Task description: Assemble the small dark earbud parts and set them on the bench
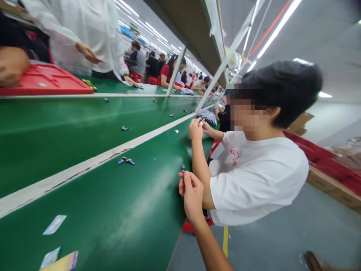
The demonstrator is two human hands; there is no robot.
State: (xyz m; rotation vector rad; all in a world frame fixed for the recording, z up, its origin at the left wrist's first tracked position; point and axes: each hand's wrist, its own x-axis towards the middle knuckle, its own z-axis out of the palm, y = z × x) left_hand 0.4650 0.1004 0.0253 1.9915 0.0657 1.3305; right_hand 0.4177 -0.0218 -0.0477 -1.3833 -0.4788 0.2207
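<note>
My right hand (193,194) reaches over the near edge of the green bench surface (135,214), thumb and fingers pinched together. At its fingertips is a small dark blue piece (182,168), too small to name its kind. My left hand is out of view. Farther up the same surface lies a cluster of similar dark blue pieces with a bit of orange (126,161). Just beyond my hand, a co-worker in a white T-shirt (254,177) holds a small item in both hands (197,128); a small white part shows there.
Pale printed slips (55,225) and a yellow card (62,262) lie at the lower left. A white divider strip (96,162) runs along the green surface. Another person handles a red tray (53,79) across from me. A slanted white post (217,81) and a bag (208,117) stand beyond.
</note>
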